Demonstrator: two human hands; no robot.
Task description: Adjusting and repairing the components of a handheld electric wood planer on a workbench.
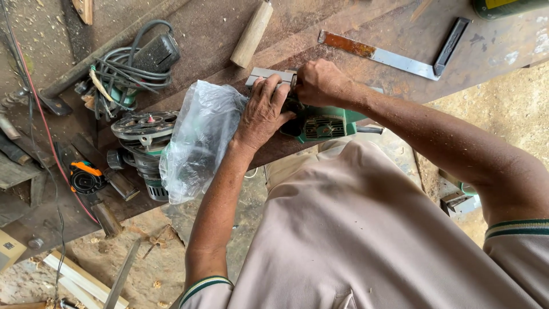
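Left hand (262, 111) is laid flat, fingers spread narrow, over the body of a green power tool (323, 123) at frame centre; nothing is gripped, palm only pressed down. Right hand (320, 83) is closed in a fist on something small at the tool's top edge, just beside a grey metal plate (271, 75); what is held can't be told, hidden by the fingers. Tool is rested on the dark workbench (354, 26) edge, right in front of the torso.

L to R across the frame: red wire (35, 94) is run down the far left. A coiled grey cable w/ black plug (137, 63) is piled upper left. Below it, an orange-and-black part (84, 176) is seen lower left, near a round metal motor housing (144, 137). A clear plastic bag (197, 140) is bunched against the housing, touched by the left wrist. A wooden dowel (251, 33) is laid tilted at top centre, apart from the hands. A steel try square (394, 54) w/ rusty blade end is laid upper right, well apart from the tool. Sawdust-strewn ground (503, 109) is seen at right, beyond the right forearm.
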